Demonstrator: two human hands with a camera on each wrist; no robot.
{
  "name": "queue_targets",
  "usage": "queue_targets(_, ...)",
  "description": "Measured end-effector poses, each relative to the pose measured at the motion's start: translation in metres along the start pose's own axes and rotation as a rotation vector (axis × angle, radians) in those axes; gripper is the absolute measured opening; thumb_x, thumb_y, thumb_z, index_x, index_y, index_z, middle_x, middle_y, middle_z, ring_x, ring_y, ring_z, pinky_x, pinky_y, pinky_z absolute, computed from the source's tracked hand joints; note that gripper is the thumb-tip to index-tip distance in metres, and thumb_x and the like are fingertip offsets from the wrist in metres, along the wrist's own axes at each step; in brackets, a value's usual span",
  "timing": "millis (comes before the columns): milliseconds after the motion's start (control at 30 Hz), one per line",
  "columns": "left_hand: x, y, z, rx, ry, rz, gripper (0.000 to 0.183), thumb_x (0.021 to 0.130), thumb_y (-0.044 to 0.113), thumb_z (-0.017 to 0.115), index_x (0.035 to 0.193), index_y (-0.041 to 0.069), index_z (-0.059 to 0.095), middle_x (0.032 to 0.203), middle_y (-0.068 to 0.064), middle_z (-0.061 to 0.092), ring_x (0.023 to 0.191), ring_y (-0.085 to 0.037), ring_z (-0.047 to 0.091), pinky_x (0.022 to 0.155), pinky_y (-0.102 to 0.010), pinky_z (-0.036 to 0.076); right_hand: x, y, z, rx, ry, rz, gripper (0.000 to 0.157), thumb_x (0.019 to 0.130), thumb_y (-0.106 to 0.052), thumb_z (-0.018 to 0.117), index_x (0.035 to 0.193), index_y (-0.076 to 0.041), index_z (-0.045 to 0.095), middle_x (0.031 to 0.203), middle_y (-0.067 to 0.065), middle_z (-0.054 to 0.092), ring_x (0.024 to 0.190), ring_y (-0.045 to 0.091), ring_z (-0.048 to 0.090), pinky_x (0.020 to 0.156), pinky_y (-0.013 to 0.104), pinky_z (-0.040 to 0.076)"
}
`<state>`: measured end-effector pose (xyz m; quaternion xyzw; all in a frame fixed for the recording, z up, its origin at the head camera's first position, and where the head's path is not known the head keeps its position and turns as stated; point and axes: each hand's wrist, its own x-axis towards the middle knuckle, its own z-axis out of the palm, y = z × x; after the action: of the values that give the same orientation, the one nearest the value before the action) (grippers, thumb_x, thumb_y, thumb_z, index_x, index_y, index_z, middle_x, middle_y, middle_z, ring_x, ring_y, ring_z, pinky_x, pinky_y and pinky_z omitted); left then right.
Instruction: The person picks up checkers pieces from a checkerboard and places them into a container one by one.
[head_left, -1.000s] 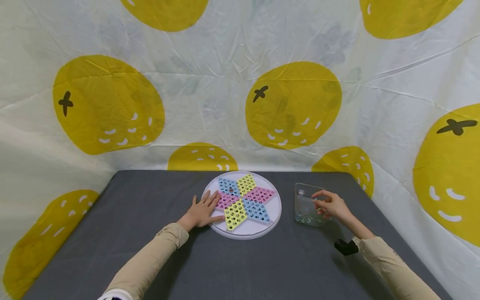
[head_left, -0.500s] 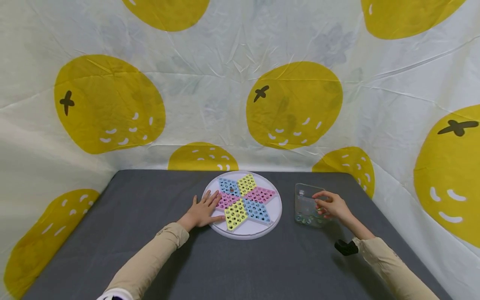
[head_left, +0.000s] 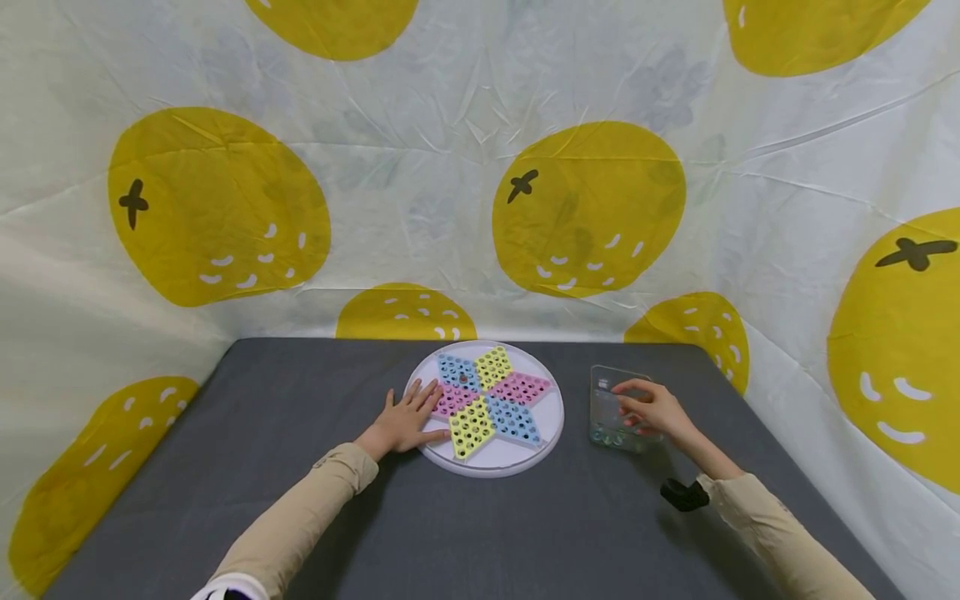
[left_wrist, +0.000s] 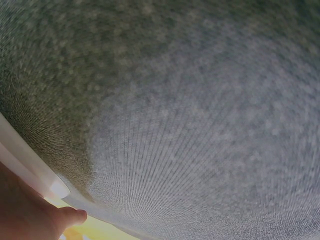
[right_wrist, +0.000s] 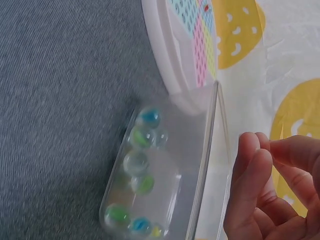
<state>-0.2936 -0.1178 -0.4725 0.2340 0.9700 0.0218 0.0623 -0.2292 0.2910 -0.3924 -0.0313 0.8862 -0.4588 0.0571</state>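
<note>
My left hand (head_left: 401,421) lies with spread fingers on the left rim of a round white Chinese checkers board (head_left: 513,462). A star of pink, yellow and blue holed sections covers the board, and a reddish marble (head_left: 462,379) sits in the far blue section. Over a clear plastic box (head_left: 600,400) hovers my right hand (head_left: 648,410), thumb and fingertips drawn close together. In the right wrist view those fingertips are just beyond the box rim; I cannot tell whether they pinch a marble. Several green, blue and clear glass marbles (right_wrist: 117,216) lie in the box.
A dark grey cloth (head_left: 480,533) covers the table. Behind and at both sides hangs a pale curtain (head_left: 420,208) printed with large yellow fruits. The box stands to the right of the board, a short gap between them.
My right hand has shifted slightly left over the box, and its forearm has moved left with it. The left hand stays in place on the board.
</note>
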Motion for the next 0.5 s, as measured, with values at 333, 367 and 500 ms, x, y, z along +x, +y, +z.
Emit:
queue_targets(333, 0.000, 0.000, -0.001, -0.003, -0.001, 0.002, 0.087, 0.079, 0.071, 0.035, 0.145, 0.021, 0.010, 0.152, 0.004, 0.005, 0.140, -0.024, 0.003, 0.103, -0.063, 0.010, 0.006, -0.011, 0.012, 0.014, -0.019, -0.021, 0.036, 0.090, -0.021, 0.052, 0.118, 0.002, 0.051, 0.081, 0.018, 0.064, 0.066, 0.027, 0.064, 0.052, 0.039, 0.050)
queue_targets(367, 0.000, 0.000, 0.000, -0.004, 0.001, 0.003, 0.087, 0.079, 0.071, 0.035, 0.145, 0.021, 0.010, 0.152, 0.004, 0.006, 0.140, -0.024, 0.003, 0.103, -0.063, 0.010, 0.007, -0.012, 0.013, 0.018, -0.023, -0.025, 0.035, 0.090, -0.020, 0.052, 0.118, 0.002, 0.051, 0.082, 0.018, 0.063, 0.066, 0.027, 0.064, 0.052, 0.038, 0.050)
queue_targets(500, 0.001, -0.001, 0.001, -0.002, 0.003, 0.000, 0.087, 0.079, 0.071, 0.035, 0.145, 0.021, 0.010, 0.152, 0.005, 0.005, 0.140, -0.024, 0.003, 0.103, -0.063, 0.009, 0.010, -0.019, 0.019, 0.024, -0.045, -0.044, 0.035, 0.090, -0.022, 0.052, 0.117, 0.001, 0.052, 0.083, 0.020, 0.063, 0.065, 0.027, 0.063, 0.050, 0.037, 0.049)
